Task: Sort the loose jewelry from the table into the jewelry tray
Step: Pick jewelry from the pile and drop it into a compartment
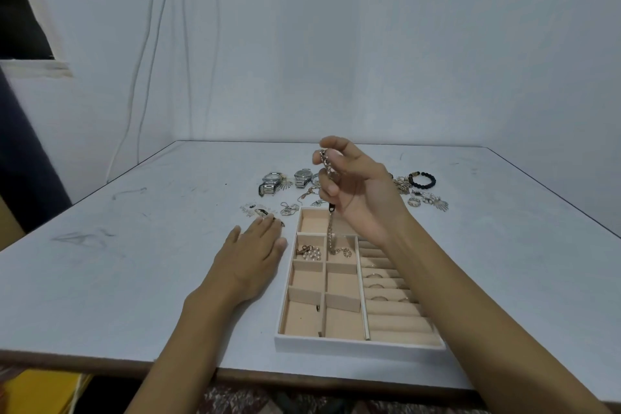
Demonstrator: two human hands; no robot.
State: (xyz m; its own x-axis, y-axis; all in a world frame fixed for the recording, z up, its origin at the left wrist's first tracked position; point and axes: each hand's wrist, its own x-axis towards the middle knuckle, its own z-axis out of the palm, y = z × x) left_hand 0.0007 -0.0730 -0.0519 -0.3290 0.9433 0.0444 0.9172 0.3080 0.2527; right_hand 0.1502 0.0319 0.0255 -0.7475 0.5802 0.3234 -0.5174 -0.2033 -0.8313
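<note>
One chain (330, 232) hangs from the right hand (353, 191), which is raised over the far end of the tray (359, 344) and pinches the chain's upper end between thumb and curled fingers. The lower end of the chain already lies in a small compartment in the tray's second row. In the compartment just left of it lies one pearl bracelet (309, 252). On the padded rolls at the right side of the tray I count four rings (373, 276), though they are small and hard to tell.

The left hand (255, 252) lies flat on the table (134, 262) with straight fingers, just beside the tray's left wall, and holds nothing.

Behind the tray, loose pieces are on the table: two watches (272, 181) side by side, one black bead bracelet (422, 180) far to the right, and near it a heap of small metal pieces (426, 200) too tangled to count.
</note>
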